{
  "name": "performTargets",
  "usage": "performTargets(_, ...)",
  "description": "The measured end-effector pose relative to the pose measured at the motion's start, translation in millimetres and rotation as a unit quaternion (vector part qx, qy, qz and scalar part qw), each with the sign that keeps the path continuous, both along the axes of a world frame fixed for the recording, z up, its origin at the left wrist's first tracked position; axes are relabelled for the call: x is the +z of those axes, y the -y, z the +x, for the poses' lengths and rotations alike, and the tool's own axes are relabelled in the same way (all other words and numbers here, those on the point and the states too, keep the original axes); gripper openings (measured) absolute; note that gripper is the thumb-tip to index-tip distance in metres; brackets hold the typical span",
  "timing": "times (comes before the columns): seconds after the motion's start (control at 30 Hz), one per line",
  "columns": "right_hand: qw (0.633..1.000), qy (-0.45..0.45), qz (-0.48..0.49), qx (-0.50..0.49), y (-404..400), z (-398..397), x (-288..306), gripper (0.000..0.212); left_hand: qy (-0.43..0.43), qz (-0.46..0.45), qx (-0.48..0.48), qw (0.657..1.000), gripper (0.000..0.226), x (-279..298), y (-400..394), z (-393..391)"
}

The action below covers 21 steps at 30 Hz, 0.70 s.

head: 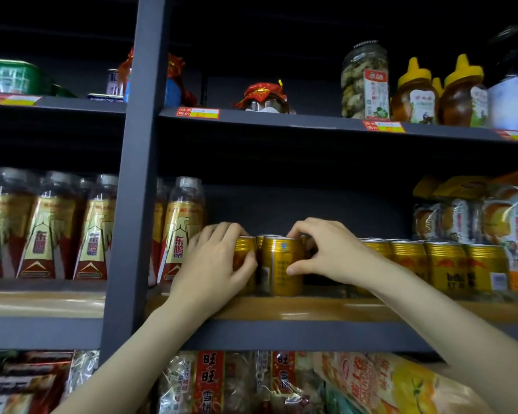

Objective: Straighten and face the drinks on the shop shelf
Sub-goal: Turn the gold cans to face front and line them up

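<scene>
Left hand (214, 261) and right hand (331, 252) each grip one gold can (281, 264) (four stand beside).

Both bare forearms reach up and forward from the lower edge. The left hand (214, 264) wraps a can (245, 264), thumb on its front. The right hand (332, 252) grips the next can (281, 264), fingertips apparently at the rim, thumb on its side.

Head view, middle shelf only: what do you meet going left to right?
Bottles → upright post → one more bottle → left hand gripping a gold can → gold can pinched by the right hand → row of gold cans → wrapped cakes.
</scene>
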State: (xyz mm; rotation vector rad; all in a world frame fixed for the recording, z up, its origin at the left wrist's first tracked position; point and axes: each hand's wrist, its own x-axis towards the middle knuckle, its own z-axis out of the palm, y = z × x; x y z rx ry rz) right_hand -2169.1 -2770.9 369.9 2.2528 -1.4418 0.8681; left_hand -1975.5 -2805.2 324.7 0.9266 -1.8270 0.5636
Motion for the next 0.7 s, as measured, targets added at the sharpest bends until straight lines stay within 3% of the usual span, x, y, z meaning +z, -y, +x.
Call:
performTargets(0.2, 0.999, -0.026, -0.015, -0.037, 14, 16, 1, 0.05, 0.009, -0.024, 0.002, 1.0, 0.025, 0, -3, -3)
performTargets(0.3, 0.998, -0.05, 0.015, -0.04, 21, 16, 7, 0.05, 0.016, -0.028, 0.01, 0.999, 0.026, 0, -4, -3)
performTargets(0.47, 0.997, 0.013, 0.073, -0.03, 48, -17, 61, 0.04, 0.012, -0.013, 0.007, 1.0, 0.03, 1, -5, -3)
performTargets(0.53, 0.987, -0.064, 0.101, -0.105, 76, -23, 72, 0.049, 0.012, -0.017, 0.006, 1.0, 0.029, 2, -6, -4)
performTargets(0.7, 0.908, -0.211, 0.259, -0.252, 141, -19, 71, 0.09, 0.016, -0.02, 0.009, 1.0, 0.028, 1, -6, -4)
